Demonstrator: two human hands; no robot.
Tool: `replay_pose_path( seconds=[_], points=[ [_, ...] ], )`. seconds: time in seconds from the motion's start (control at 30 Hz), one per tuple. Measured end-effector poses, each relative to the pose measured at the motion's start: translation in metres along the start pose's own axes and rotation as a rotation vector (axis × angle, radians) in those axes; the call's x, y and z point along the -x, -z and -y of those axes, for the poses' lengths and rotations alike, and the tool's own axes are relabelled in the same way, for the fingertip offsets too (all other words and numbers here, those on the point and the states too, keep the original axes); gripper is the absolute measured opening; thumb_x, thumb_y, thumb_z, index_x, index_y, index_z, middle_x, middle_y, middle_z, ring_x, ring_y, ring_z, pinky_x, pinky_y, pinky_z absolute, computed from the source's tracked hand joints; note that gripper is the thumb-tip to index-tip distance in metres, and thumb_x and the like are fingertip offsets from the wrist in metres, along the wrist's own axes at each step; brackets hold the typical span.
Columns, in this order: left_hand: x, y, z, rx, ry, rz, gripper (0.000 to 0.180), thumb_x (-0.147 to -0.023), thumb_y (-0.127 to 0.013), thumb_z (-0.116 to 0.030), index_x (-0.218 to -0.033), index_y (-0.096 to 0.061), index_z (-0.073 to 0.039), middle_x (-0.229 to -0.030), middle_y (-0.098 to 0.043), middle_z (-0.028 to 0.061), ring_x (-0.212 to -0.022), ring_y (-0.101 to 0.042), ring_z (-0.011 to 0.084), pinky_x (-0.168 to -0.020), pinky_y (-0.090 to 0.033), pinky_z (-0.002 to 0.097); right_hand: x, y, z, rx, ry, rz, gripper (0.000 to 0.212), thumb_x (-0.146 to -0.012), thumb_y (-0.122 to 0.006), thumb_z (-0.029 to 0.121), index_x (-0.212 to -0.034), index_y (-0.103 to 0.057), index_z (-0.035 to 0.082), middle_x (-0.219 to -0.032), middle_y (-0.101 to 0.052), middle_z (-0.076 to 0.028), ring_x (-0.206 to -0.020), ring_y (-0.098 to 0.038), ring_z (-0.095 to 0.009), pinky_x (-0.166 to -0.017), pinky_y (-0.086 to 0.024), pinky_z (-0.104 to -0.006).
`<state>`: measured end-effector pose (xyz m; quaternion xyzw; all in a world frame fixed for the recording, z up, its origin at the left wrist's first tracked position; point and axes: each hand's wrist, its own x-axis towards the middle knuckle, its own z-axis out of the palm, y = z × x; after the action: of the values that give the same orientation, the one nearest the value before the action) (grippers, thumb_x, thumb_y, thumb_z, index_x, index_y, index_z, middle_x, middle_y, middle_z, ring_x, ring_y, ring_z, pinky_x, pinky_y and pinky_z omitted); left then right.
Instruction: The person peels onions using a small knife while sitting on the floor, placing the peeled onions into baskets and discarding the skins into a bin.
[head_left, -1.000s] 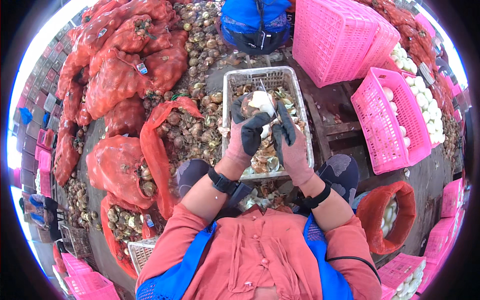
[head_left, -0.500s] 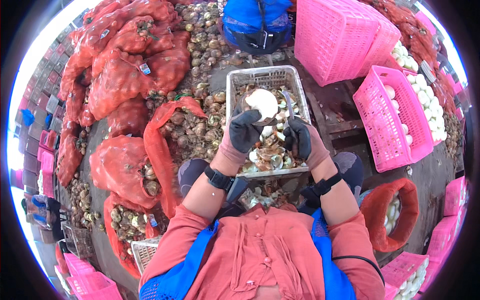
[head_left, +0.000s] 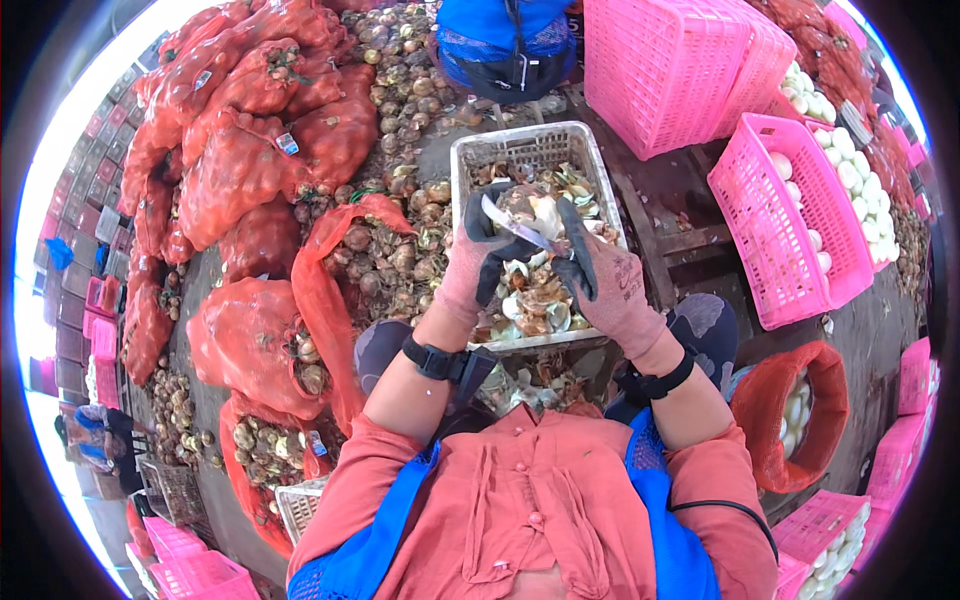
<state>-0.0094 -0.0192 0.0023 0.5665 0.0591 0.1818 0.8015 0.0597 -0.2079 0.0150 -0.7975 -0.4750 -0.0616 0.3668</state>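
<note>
Both my hands, in dark-palmed pink gloves, are above a white plastic crate (head_left: 610, 185) of onion skins. An onion (head_left: 545, 215), part white and part covered in brownish skin, sits between them. My left hand (head_left: 485, 250) is closed around its left side. The knife (head_left: 510, 222) slants across the near side of the onion, blade toward the upper left. Its handle end is in my right hand (head_left: 605, 275), whose thumb and fingers reach up along the onion's right side.
Unpeeled onions (head_left: 400, 250) spread over the floor at left, beside red mesh sacks (head_left: 240, 170). Pink crates (head_left: 790, 230) with white onions stand at right. An open red sack (head_left: 835, 420) holds peeled onions near my right knee. Ahead is a person in blue (head_left: 505, 50).
The knife has swung from upright beside the onion to lying across it. My right hand has come in against the onion, which now shows more brown skin and less white.
</note>
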Motion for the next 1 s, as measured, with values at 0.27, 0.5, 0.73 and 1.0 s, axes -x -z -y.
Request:
replay_pose_path(
  seconds=[0.27, 0.5, 0.73, 1.0],
  points=[
    [0.002, -0.008, -0.004, -0.137, 0.006, 0.043, 0.056, -0.075, -0.072, 0.007, -0.126, -0.052, -0.002, -0.113, -0.062, 0.0037, -0.100, -0.060, 0.0115, -0.084, -0.054, 0.0276, 0.008, 0.002, 0.002, 0.354, -0.053, 0.077, 0.070, -0.080, -0.063, 0.012, -0.146, -0.040, 0.008, -0.107, -0.064, -0.017, -0.088, -0.066, -0.032, -0.072, -0.054, -0.0423],
    [0.003, -0.008, 0.007, -0.258, -0.043, 0.030, 0.053, -0.073, -0.077, 0.004, -0.121, -0.056, -0.002, -0.111, -0.062, 0.0024, -0.098, -0.058, 0.0107, -0.085, -0.051, 0.0263, 0.008, -0.002, 0.000, 0.263, -0.122, 0.105, 0.067, -0.079, -0.065, 0.008, -0.143, -0.047, 0.015, -0.111, -0.062, -0.018, -0.087, -0.064, -0.037, -0.077, -0.052, -0.0424],
    [0.001, 0.007, -0.003, -0.379, 0.065, 0.216, 0.062, -0.063, -0.077, 0.003, -0.122, -0.057, 0.001, -0.116, -0.061, 0.0053, -0.104, -0.058, 0.0127, -0.093, -0.049, 0.0285, 0.006, -0.006, -0.042, -0.615, -0.325, -0.138, 0.043, -0.089, -0.066, 0.013, -0.130, -0.059, 0.007, -0.086, -0.068, -0.010, -0.064, -0.064, -0.020, -0.059, -0.051, -0.0297],
    [0.017, 0.016, -0.019, 0.031, 0.017, 0.244, 0.072, -0.064, -0.075, -0.004, -0.132, -0.053, -0.001, -0.121, -0.062, 0.0062, -0.111, -0.061, 0.0200, -0.097, -0.049, 0.0349, 0.005, 0.000, -0.039, -0.981, -0.782, 0.114, 0.053, -0.097, -0.061, 0.029, -0.141, -0.046, 0.002, -0.078, -0.063, -0.002, -0.057, -0.055, -0.007, -0.048, -0.042, -0.0208]
  ],
)
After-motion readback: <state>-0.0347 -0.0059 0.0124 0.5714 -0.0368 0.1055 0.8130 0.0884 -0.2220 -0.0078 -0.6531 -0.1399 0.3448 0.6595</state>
